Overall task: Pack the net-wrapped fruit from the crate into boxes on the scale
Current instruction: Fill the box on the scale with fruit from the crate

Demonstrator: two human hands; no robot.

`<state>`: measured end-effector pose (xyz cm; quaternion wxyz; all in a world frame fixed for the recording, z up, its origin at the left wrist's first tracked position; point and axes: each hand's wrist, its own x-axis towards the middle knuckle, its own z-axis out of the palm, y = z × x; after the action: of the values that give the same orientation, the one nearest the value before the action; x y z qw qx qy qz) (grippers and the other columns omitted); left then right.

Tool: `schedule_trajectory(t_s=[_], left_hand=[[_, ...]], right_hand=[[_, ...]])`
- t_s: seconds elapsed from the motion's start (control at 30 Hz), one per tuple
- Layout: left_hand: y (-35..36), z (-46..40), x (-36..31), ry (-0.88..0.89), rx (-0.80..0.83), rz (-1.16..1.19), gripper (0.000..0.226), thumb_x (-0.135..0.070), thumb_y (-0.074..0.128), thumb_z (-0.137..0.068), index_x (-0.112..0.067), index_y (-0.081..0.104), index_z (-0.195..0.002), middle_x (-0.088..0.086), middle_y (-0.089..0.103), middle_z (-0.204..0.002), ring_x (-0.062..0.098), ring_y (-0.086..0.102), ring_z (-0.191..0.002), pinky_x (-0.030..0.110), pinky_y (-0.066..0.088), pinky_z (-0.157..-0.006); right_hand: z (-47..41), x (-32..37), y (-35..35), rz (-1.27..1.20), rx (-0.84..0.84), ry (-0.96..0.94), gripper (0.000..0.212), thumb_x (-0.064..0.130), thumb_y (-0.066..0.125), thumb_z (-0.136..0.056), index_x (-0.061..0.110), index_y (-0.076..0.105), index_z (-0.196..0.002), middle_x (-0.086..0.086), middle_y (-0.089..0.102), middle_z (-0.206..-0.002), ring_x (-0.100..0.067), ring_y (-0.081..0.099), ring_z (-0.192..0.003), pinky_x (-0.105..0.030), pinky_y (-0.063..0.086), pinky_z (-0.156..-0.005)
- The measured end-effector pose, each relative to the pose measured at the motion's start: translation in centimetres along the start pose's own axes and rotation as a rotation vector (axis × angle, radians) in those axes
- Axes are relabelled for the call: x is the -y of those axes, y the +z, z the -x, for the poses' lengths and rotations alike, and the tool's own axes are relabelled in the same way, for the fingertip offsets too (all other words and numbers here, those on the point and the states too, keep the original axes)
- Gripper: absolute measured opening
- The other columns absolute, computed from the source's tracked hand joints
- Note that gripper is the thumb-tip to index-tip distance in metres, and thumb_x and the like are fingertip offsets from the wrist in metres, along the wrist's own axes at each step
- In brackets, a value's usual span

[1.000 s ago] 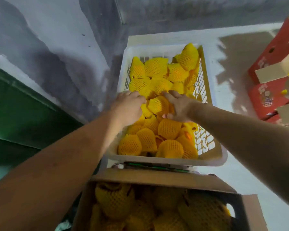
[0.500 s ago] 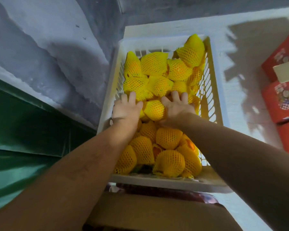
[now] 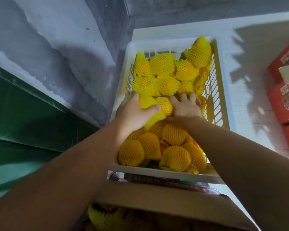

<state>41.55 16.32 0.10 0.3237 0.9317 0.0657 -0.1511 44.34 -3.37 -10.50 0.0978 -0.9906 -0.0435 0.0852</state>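
Yellow foam netting covers every fruit in the white plastic crate [image 3: 223, 90], which is still heaped from near rim to far rim. One net-wrapped fruit [image 3: 164, 105] is being taken from the middle of the heap: it is gripped by the left hand [image 3: 137, 114], thumb curled over its top and palm under its left side, fingers hidden beneath. The right hand [image 3: 185, 106] is laid against the fruit's right side with fingers spread and fairly straight, reaching on over the neighbouring fruit; nothing is seen to be pinched by it.

Risks, as judged from here:
- A loose net end [image 3: 154, 120] hangs below the held fruit. It could be snagged on a neighbour, or the sleeve could be slid off during the lift, leaving bare fruit.
- The heap is loosely stacked; neighbours could be rolled or dragged out when the middle one is pulled.
- The cardboard box [image 3: 157, 200] sits directly below the near crate rim, with a flap across its far edge. The fruit could be knocked on the rim or flap in transfer.
- Wrapped fruit already lies in the box [image 3: 105, 217]; a dropped piece could bruise it.

Writing: the red cartons [image 3: 284, 100] at right carry printed graphics, but no text can be read. A green glow [image 3: 188, 181] under the crate's near rim is possibly the scale display; no digits can be made out.
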Motion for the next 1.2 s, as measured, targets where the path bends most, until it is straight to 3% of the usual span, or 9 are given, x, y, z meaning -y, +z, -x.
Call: schedule_trajectory(t_s=[0.07, 0.23, 0.43, 0.7, 0.8, 0.93, 1.0, 1.07, 1.2], left_hand=[[-0.5, 1.0, -0.3, -0.141, 0.017, 0.342, 0.054, -0.069, 0.076, -0.08, -0.038, 0.062, -0.121, -0.005, 0.071, -0.109, 0.021, 0.074, -0.082, 0.035, 0.062, -0.056], [-1.8, 3.0, -0.6, -0.31, 0.031, 0.536, 0.049, -0.074, 0.069, -0.083, -0.035, 0.063, -0.112, 0.005, 0.069, -0.104, 0.013, 0.072, -0.051, 0.023, 0.053, -0.047], [-4.2, 7.7, -0.3, -0.383, 0.085, 0.878, 0.08, -0.08, 0.046, -0.093, -0.03, 0.042, -0.155, 0.007, 0.058, -0.142, 0.027, 0.075, -0.092, 0.032, 0.061, -0.064], [-5.9, 18.9, -2.5, -0.246, 0.048, 1.503, 0.066, -0.069, 0.034, -0.105, -0.024, 0.058, -0.147, 0.01, 0.072, -0.133, 0.029, 0.073, -0.106, 0.039, 0.061, -0.08], [-6.1, 24.2, -2.2, -0.152, 0.076, 1.521, 0.062, -0.066, 0.035, -0.104, -0.026, 0.06, -0.144, 0.002, 0.075, -0.129, 0.019, 0.075, -0.11, 0.035, 0.055, -0.087], [-6.2, 29.0, 0.4, -0.049, 0.097, 1.556, 0.06, -0.063, 0.07, -0.088, -0.02, 0.069, -0.131, 0.004, 0.075, -0.121, 0.026, 0.073, -0.112, 0.042, 0.061, -0.09], [-6.2, 30.1, 1.3, -0.054, 0.079, 1.599, 0.051, -0.066, 0.058, -0.097, -0.028, 0.073, -0.128, 0.005, 0.076, -0.121, 0.023, 0.073, -0.105, 0.04, 0.061, -0.085], [-6.1, 30.8, 1.4, -0.095, 0.053, 1.561, 0.071, -0.071, 0.053, -0.093, -0.033, 0.052, -0.152, 0.005, 0.066, -0.143, 0.023, 0.069, -0.121, 0.048, 0.054, -0.102], [-5.3, 32.5, 2.0, 0.0, 0.146, 0.949, 0.088, -0.085, 0.037, -0.081, -0.045, 0.029, -0.158, -0.015, 0.039, -0.158, 0.015, 0.044, -0.142, 0.046, 0.035, -0.119]], right_hand=[[0.4, 0.3, -0.1, 0.005, 0.009, -0.007, 0.084, 0.074, 0.068, -0.075, 0.033, 0.034, -0.14, -0.01, 0.044, -0.137, -0.039, 0.03, -0.133, -0.058, 0.044, -0.099], [1.2, 0.3, -1.6, 0.147, -0.032, -0.183, 0.081, 0.068, 0.062, -0.085, 0.024, 0.031, -0.146, -0.006, 0.053, -0.141, -0.034, 0.04, -0.133, -0.049, 0.05, -0.083], [3.8, 1.7, -6.0, -0.157, -0.161, -0.116, 0.086, 0.084, 0.052, -0.082, 0.026, 0.032, -0.142, -0.016, 0.063, -0.119, -0.04, 0.054, -0.117, -0.048, 0.049, -0.07], [16.3, 6.6, -16.3, -0.886, -0.114, -0.271, 0.072, 0.077, 0.072, -0.075, 0.035, 0.05, -0.13, 0.009, 0.068, -0.12, -0.015, 0.066, -0.112, -0.051, 0.054, -0.096], [23.0, 8.7, -18.2, -1.099, -0.068, -0.254, 0.064, 0.057, 0.079, -0.076, 0.034, 0.054, -0.13, 0.007, 0.071, -0.119, -0.013, 0.069, -0.112, -0.047, 0.058, -0.096], [31.7, 9.7, -17.9, -1.272, -0.187, -0.147, 0.049, 0.051, 0.074, -0.08, 0.032, 0.062, -0.123, 0.019, 0.075, -0.108, 0.001, 0.072, -0.099, -0.017, 0.057, -0.079], [35.5, 9.1, -16.8, -1.356, -0.199, -0.046, 0.058, 0.06, 0.073, -0.076, 0.031, 0.066, -0.125, 0.008, 0.077, -0.113, -0.013, 0.074, -0.103, -0.034, 0.06, -0.087], [38.5, 8.7, -16.1, -1.428, -0.162, 0.026, 0.071, 0.068, 0.078, -0.069, 0.028, 0.068, -0.127, -0.007, 0.076, -0.116, -0.03, 0.074, -0.105, -0.053, 0.058, -0.09], [41.9, 8.8, -15.8, -1.429, -0.289, 0.099, 0.055, 0.056, 0.074, -0.076, 0.03, 0.069, -0.124, -0.005, 0.076, -0.115, -0.028, 0.075, -0.103, -0.042, 0.063, -0.08]])
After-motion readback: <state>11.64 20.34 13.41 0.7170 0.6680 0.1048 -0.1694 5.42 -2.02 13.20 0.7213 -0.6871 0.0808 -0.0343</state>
